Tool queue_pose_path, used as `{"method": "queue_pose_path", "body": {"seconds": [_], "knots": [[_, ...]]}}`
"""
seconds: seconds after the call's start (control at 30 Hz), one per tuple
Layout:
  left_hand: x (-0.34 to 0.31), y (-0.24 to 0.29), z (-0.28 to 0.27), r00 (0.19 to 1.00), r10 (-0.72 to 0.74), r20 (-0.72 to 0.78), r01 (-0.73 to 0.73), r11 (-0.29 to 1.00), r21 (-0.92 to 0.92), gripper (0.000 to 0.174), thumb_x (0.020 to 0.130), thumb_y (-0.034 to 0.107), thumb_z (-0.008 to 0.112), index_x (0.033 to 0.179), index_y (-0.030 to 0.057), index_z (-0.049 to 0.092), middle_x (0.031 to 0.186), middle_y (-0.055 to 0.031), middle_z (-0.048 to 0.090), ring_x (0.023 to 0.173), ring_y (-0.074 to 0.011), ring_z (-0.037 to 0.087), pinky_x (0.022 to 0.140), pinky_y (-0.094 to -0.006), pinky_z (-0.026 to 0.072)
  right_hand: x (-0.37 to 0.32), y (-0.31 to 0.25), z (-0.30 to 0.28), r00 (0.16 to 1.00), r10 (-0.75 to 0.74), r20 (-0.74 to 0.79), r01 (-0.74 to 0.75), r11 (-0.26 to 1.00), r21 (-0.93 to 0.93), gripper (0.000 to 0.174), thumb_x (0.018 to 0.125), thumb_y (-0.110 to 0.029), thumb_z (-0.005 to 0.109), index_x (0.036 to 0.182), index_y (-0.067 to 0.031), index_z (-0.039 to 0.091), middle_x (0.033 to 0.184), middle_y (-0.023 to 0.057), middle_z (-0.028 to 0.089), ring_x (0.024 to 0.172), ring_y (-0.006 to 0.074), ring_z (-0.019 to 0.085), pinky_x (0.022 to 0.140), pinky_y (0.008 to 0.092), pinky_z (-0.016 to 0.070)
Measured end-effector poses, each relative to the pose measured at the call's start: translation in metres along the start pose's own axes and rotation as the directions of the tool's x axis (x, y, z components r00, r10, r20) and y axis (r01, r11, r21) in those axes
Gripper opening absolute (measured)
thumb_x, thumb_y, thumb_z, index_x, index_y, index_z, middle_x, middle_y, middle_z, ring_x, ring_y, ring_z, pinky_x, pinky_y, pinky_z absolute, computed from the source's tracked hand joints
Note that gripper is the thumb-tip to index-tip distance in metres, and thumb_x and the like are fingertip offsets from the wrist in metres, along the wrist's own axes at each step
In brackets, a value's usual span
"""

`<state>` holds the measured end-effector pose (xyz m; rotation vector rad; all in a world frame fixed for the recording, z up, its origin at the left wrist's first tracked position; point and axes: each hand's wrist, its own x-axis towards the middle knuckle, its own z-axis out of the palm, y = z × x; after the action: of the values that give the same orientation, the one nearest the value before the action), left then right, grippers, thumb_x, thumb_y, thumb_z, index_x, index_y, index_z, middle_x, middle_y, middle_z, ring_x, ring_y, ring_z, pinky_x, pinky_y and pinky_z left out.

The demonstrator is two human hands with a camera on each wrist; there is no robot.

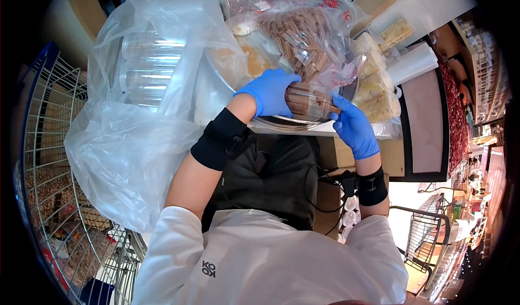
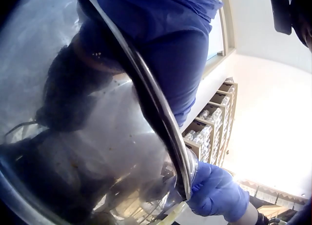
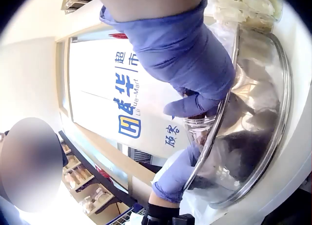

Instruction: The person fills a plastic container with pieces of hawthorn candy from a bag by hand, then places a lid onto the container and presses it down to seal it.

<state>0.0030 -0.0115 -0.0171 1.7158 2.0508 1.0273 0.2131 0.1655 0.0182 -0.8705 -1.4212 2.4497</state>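
A clear jar (image 1: 310, 102) with brown sticks inside lies on its side over a round metal tray (image 1: 281, 124). The blue-gloved left hand (image 1: 269, 93) grips its base end. At the mouth end is the gloved right hand (image 1: 355, 127), its fingers pinching a brown stick (image 1: 335, 110). In the right wrist view the right hand (image 3: 187, 64) reaches the threaded jar mouth (image 3: 199, 122), with the left hand (image 3: 176, 175) beyond. Much of the left wrist view is filled by the shiny metal tray (image 2: 112, 132). Behind the jar lies a plastic bag of brown sticks (image 1: 309, 42).
Stacked empty clear jars (image 1: 151, 69) lie in a large plastic bag at the left. Jars with pale yellow contents (image 1: 379, 103) stand right of the tray, near a plastic roll (image 1: 414, 66). A wire cart (image 1: 51, 159) is at the far left.
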Motion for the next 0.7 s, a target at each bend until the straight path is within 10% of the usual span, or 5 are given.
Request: {"method": "queue_pose_path", "body": {"seconds": [0.7], "knots": [[0.001, 0.005, -0.005, 0.996, -0.056, 0.072, 0.058, 0.998, -0.015, 0.086, 0.061, 0.032, 0.086, 0.138, 0.0155, 0.05, 0.128, -0.0192, 0.055, 0.12, -0.041, 0.052, 0.105, -0.0459, 0.0434, -0.01, -0.01, 0.014, 0.984, 0.071, 0.164, -0.07, 0.997, -0.008, 0.038, 0.096, -0.014, 0.059, 0.131, 0.0006, 0.056, 0.099, 0.0054, 0.064, 0.08, 0.013, 0.061, 0.065, 0.0253, 0.0534]]}}
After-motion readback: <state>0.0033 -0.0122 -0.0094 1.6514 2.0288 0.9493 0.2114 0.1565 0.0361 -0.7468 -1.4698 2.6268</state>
